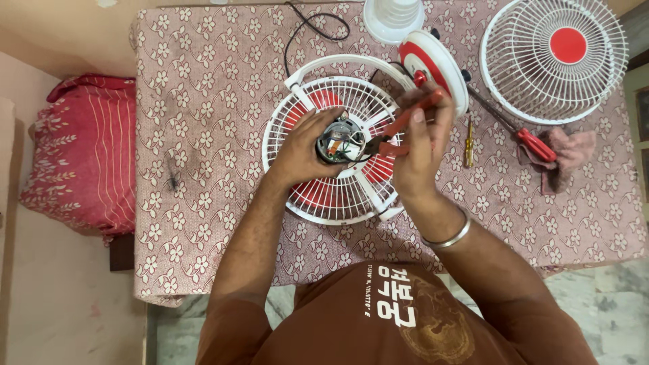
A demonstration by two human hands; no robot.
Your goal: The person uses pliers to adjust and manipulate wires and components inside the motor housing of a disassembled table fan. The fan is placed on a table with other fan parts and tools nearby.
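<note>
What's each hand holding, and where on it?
Left hand grips the fan motor around its housing. Right hand holds red-handled pliers by the handles, nose at the motor.

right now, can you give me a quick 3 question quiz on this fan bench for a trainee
1. True or false: the left hand rests on the fan motor.
2. Which tool does the right hand hold? A) red-handled pliers B) the red-handled screwdriver C) the pink rag
3. Fill in: the loose white fan guard lies at the table's far ____ corner.

Key:
1. True, it grips the motor at the middle of the white grille.
2. A; the screwdriver lies on the floral tablecloth beside the rag.
3. Right.
</note>
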